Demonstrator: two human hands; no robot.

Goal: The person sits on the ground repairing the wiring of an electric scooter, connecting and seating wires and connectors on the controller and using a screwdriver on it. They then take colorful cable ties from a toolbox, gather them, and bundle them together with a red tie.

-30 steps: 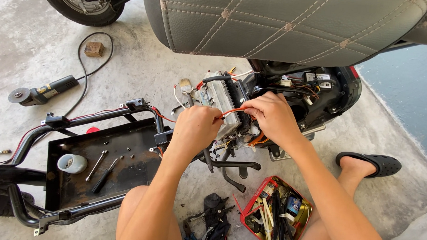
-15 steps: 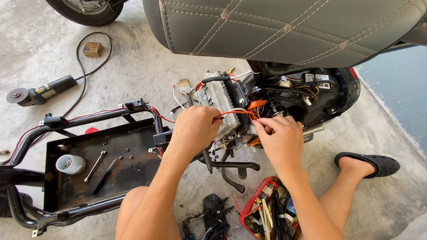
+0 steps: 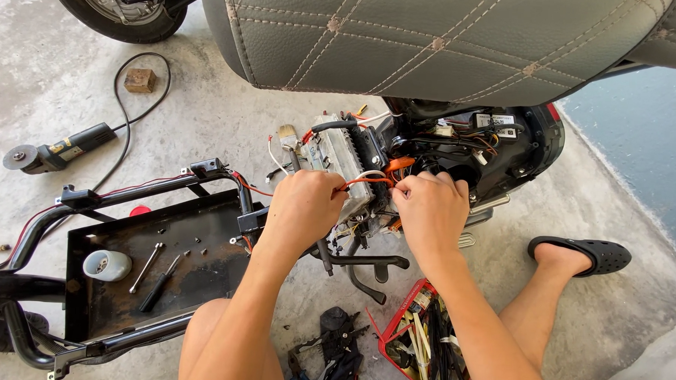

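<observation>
— Red wire [image 3: 362,181], is that what both hands are on?

— Yes. The left hand [image 3: 304,207] pinches one end of it, fingers closed on it, and the right hand [image 3: 429,210] grips the other end the same way. The wire arcs between them, just in front of the grey controller box [image 3: 337,161] in the scooter's open body, under the raised quilted seat [image 3: 433,36].

— How close are the hands?

— Near each other but not touching; the wire bridges the gap. More orange and red wiring sits just behind the right hand's fingertips.

— What lies on the concrete floor [image 3: 206,110]?

— A red tool tray [image 3: 422,343] full of hand tools sits by the right forearm, near the bottom edge of the view. A black clump of parts [image 3: 336,351] lies just left of it. On the rusty black floor pan [image 3: 201,238] of the scooter frame, left of the left arm, rest a roll of tape [image 3: 107,265], a small wrench [image 3: 146,267] and a screwdriver [image 3: 161,282].

— Farther off?

— An angle grinder [image 3: 51,154] with its black cord lies toward the floor's left side, a small wooden block [image 3: 139,80] beyond it. A foot in a black sandal [image 3: 586,256] rests at right.
</observation>
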